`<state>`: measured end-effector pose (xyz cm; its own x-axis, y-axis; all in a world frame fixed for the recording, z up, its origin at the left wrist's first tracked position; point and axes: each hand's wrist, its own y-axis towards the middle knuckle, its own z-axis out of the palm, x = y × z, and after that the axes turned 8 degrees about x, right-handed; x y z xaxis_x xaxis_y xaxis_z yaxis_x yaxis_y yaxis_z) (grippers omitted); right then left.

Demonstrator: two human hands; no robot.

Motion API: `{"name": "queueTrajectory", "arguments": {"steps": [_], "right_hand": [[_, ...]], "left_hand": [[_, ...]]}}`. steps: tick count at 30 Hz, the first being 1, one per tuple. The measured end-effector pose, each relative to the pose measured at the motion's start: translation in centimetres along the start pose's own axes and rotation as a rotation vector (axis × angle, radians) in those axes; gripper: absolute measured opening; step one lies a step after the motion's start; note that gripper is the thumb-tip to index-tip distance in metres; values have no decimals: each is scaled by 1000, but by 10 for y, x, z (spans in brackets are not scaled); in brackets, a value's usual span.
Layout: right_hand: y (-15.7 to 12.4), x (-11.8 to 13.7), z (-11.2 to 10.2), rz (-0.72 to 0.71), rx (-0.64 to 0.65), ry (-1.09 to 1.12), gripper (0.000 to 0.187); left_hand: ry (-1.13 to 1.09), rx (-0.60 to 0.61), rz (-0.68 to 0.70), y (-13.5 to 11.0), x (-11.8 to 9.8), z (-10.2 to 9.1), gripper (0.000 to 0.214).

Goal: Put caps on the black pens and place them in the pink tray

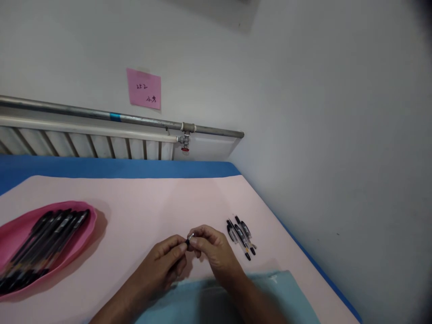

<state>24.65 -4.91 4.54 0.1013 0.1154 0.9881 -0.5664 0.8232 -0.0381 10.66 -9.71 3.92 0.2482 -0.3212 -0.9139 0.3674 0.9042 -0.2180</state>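
Observation:
Above the pink tabletop, my left hand pinches a small black pen part between thumb and fingertips. My right hand is closed with its fingertips on a short clear, shiny pen piece, right against the black part. The fingers cover most of both, so I cannot tell whether they are joined. To the right of my right hand lie several loose pen pieces, among them black caps and clear tubes with dark ends.
A pink oval tray with several black pens stands at the left. Light-blue material lies along the near edge. Behind the blue-edged table are a radiator, a pipe with a red-handled valve, and a wall at the right.

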Motion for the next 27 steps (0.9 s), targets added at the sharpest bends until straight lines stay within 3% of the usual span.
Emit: {"name": "queueTrajectory", "arguments": {"steps": [11, 16, 22, 27], "right_hand": [[1, -5, 3, 20, -58, 7, 7], [3, -8, 0, 20, 25, 164, 19], [2, -7, 1, -12, -72, 25, 13], [2, -6, 2, -3, 22, 60, 19]], "left_hand": [[345, -83, 126, 3, 9, -10, 29], [134, -17, 107, 6, 15, -9, 29], [95, -12, 95, 6, 14, -7, 28], [95, -8, 76, 6, 12, -8, 29]]}}
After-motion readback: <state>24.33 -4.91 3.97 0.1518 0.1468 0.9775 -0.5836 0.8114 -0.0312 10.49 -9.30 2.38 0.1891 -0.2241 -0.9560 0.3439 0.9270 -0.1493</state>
